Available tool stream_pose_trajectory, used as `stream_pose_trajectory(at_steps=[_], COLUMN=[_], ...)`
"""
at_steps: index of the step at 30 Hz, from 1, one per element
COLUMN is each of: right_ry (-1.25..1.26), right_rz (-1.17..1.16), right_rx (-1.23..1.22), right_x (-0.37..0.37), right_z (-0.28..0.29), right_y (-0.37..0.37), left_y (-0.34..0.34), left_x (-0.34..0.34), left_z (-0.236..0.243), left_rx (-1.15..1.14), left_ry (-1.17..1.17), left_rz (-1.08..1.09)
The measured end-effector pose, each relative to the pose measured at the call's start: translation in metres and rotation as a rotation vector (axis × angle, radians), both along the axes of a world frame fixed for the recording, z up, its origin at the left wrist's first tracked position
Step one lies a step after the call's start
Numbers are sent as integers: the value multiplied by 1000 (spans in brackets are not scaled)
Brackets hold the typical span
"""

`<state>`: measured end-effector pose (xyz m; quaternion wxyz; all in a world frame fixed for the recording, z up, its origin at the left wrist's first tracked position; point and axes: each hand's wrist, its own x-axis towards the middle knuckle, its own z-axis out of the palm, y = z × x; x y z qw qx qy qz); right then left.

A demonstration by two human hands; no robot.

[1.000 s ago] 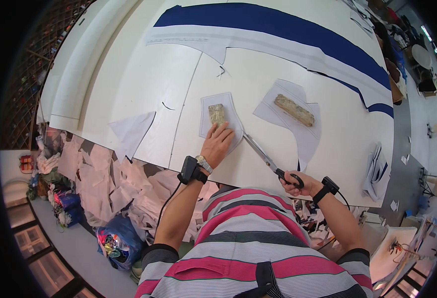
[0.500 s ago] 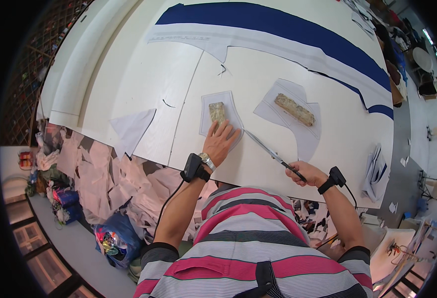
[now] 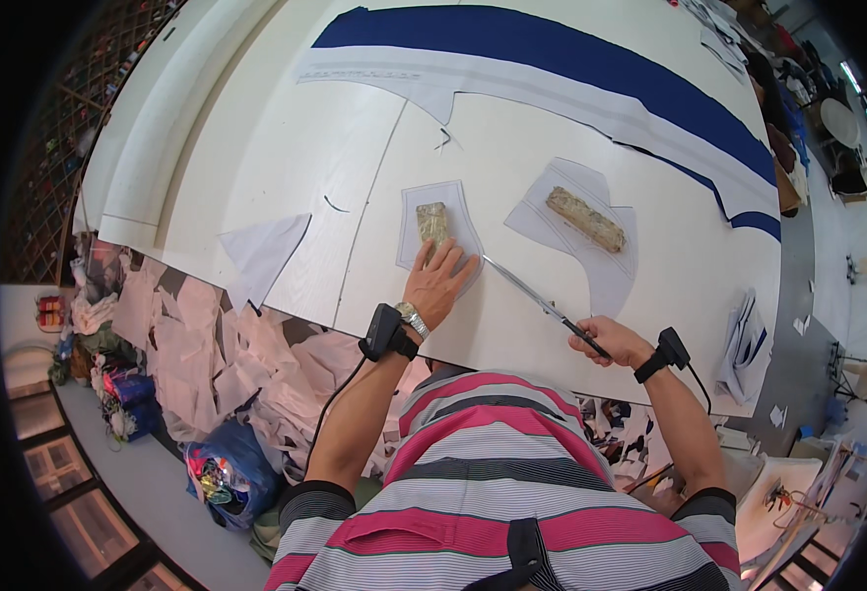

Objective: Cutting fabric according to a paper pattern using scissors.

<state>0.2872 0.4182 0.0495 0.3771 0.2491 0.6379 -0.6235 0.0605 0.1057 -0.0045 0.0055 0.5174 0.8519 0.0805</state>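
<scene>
My left hand (image 3: pixel 434 285) lies flat with its fingers spread on a small pale pattern-shaped piece (image 3: pixel 462 222), its fingertips at the lower end of a block-shaped, mottled weight (image 3: pixel 433 225). My right hand (image 3: pixel 609 341) is wrapped around the handles of long metal scissors (image 3: pixel 529 293). Their blades point up and left, and the tip meets the right edge of the small piece, close to my left fingers. To the right, a longer mottled weight (image 3: pixel 586 220) rests on a bigger pale cut piece (image 3: pixel 611 275).
A long navy and white cloth (image 3: pixel 552 54) spans the far side of the white table (image 3: pixel 355 148). A white roll (image 3: pixel 172 128) lies at the left, near a pale triangular scrap (image 3: pixel 263 254). Folded pieces (image 3: pixel 742 347) sit at the right edge. Heaped scraps (image 3: pixel 192 345) lie below the left edge.
</scene>
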Motion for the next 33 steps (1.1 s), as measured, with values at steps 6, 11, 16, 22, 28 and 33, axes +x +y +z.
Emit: stream_pose_trajectory(at_steps=[6,11,16,22,28,33], right_ry=[-10,-24,2,220,292,322], right_rz=[5,1,-164,-104,-254,-273], right_rx=[45,75,-85,65,59,98], right_x=[-3,-10,40,82,84,90], right_z=[7,10,-15,-16,46,34], right_y=[-3,-8,-10,-47,-77,-85], left_y=[-1,3,11,-13,-35,-49], left_x=[0,-7,-9,-5,-29,-64], left_z=[-3,-6,-17,-43,-37,-41], left_rx=[30,32,136,158,68,75], left_ry=[-13,-8,-23,-88,-79,-94], left_rz=[5,15,50,10,-2,28])
